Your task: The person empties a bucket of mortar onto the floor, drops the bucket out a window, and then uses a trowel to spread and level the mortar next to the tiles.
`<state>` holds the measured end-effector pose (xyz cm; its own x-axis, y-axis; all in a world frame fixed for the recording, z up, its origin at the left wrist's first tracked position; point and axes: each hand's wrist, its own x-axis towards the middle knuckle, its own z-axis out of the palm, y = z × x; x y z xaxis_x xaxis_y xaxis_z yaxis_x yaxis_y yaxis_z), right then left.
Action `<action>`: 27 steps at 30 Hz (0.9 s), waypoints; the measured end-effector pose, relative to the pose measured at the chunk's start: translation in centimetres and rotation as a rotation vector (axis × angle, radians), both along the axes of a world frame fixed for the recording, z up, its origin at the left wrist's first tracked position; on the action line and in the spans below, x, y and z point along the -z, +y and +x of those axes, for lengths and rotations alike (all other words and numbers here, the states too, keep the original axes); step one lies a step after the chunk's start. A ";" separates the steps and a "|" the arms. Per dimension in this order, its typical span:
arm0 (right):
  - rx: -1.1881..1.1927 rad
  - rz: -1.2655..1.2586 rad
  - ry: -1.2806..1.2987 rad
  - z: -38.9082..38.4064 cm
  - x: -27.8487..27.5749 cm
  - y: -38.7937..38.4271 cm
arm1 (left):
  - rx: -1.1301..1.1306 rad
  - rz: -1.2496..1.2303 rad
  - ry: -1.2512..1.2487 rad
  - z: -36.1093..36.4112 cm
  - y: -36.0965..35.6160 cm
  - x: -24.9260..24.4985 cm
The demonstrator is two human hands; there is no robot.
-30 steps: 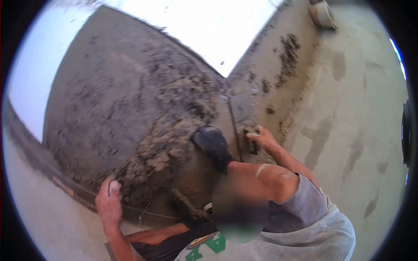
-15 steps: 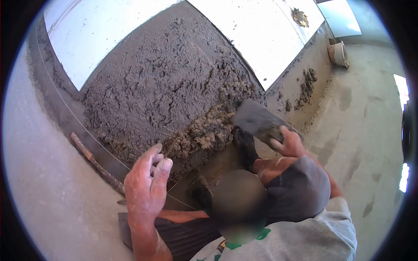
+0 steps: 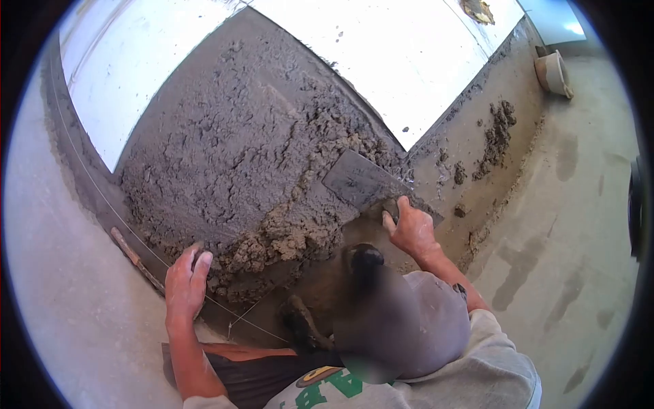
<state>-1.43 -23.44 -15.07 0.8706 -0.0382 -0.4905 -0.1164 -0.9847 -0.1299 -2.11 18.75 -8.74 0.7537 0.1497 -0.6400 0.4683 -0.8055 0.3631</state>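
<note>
My right hand (image 3: 414, 228) is wrapped round the handle of a flat, dark, rectangular float (image 3: 368, 183). The float's blade lies against the edge of the spread wet mortar (image 3: 225, 143), and a rough ridge of loose mortar (image 3: 286, 232) runs to its left. On the left side, my left hand (image 3: 187, 279) hovers close to the mortar's lower left border. Its fingers are loosely bent with the thumb slightly apart, and nothing shows in them. A thin white string line (image 3: 112, 208) passes near that hand.
White tiles (image 3: 368, 54) border the mortar at the top. A stick-like handle (image 3: 126, 247) lies on the concrete at left. At upper right a bucket (image 3: 553, 75) rests tilted, and mortar clumps (image 3: 499, 140) sit on the floor. My dark shoes (image 3: 300, 324) are close below the mortar.
My right hand has swept the float leftward onto the mortar ridge. My left hand has moved left and down, and its fingers and thumb are nearer together.
</note>
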 end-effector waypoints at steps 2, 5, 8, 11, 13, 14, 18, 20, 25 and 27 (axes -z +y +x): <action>0.038 0.037 0.012 1.1 0.0 -0.9 | 0.004 0.010 -0.069 0.2 -0.3 -0.4; 0.090 0.060 0.060 1.1 0.1 -2.1 | -0.089 -0.043 -0.106 0.4 -1.8 -2.1; 0.081 0.071 0.094 2.3 -0.7 -2.2 | -0.142 -0.011 -0.111 -0.7 -1.8 -2.4; 0.053 0.124 0.108 2.2 -2.1 -2.9 | -0.081 0.070 -0.126 -2.5 -1.8 -2.9; 0.035 0.186 0.111 2.2 -2.8 -3.5 | -0.088 0.079 -0.174 -3.3 -2.4 -3.9; 0.068 0.241 0.124 2.4 -3.3 -3.7 | -0.091 0.086 -0.171 -3.4 -2.7 -4.1; 0.063 0.242 0.097 4.7 -4.4 -2.3 | -0.121 0.031 -0.130 -3.1 -3.7 -4.6; 0.015 0.220 0.058 6.0 -4.1 -0.4 | -0.111 0.006 -0.107 -2.6 -3.6 -4.8; -0.127 0.106 -0.005 9.2 -1.6 3.1 | -0.135 -0.045 -0.207 -2.3 -3.0 -5.6; -0.116 0.059 -0.040 10.6 -1.0 3.5 | -0.179 -0.076 -0.217 -2.6 -2.4 -5.8</action>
<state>9.17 -19.98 -14.04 0.8866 0.0915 -0.4534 0.0039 -0.9817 -0.1906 -4.73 16.32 -2.98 0.8399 0.2506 -0.4813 0.5055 -0.6840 0.5260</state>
